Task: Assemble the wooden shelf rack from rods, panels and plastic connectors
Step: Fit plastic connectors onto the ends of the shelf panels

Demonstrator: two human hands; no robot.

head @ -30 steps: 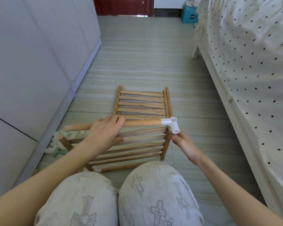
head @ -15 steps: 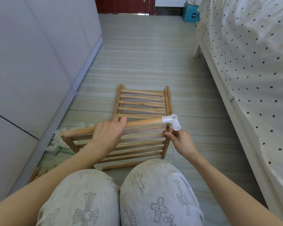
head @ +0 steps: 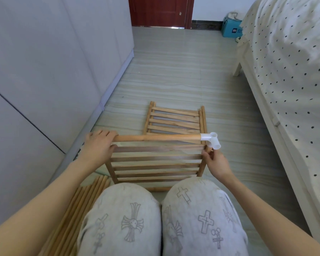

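Observation:
My left hand (head: 100, 145) grips the left end of a wooden rod (head: 159, 138) held level above a slatted wooden panel (head: 155, 163). A white plastic connector (head: 211, 140) caps the rod's right end. My right hand (head: 215, 161) sits just under that connector, fingers pinching the top of the panel's right post. A second slatted panel (head: 174, 120) lies flat on the floor beyond. Several loose wooden rods (head: 76, 213) lie by my left knee.
A grey cabinet wall (head: 44, 80) runs along the left. A bed (head: 294, 89) with a dotted cover fills the right. A red door (head: 159, 12) and a blue box (head: 231, 29) stand at the far end. My knees (head: 161, 218) fill the foreground.
My left hand slid left along the rod to its end and the rod levelled out. My right hand stayed under the connector. The view tilted, revealing the loose rods.

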